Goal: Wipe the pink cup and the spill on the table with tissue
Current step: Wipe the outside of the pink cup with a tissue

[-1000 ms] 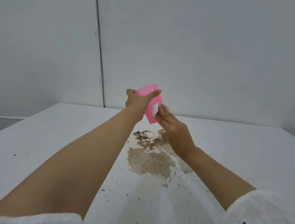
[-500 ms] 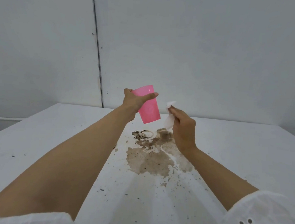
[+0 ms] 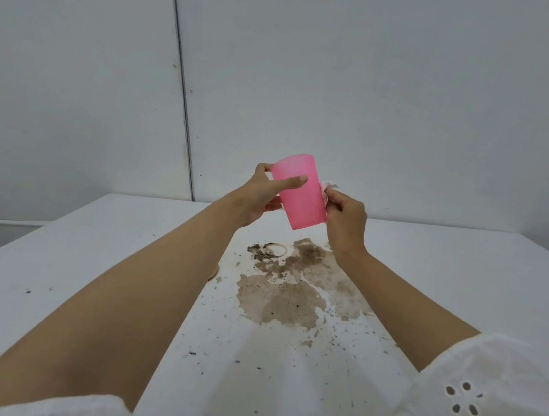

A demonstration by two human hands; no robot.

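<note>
Head view looks down on a pink cup (image 3: 302, 193) held in the air above the white table (image 3: 458, 271), over the far end of the spill (image 3: 292, 294). Its long axis runs nearly vertical, tilted slightly, the wider end up and leaning left, the narrower end down toward the spill. It is plain, translucent pink plastic, smooth-sided. The left hand (image 3: 261, 195) grasps it, thumb across the near side. The right hand (image 3: 344, 220) pinches a crumpled white tissue (image 3: 326, 190) against the cup's right side. The spill is a brown, speckled puddle with a ring mark.
</note>
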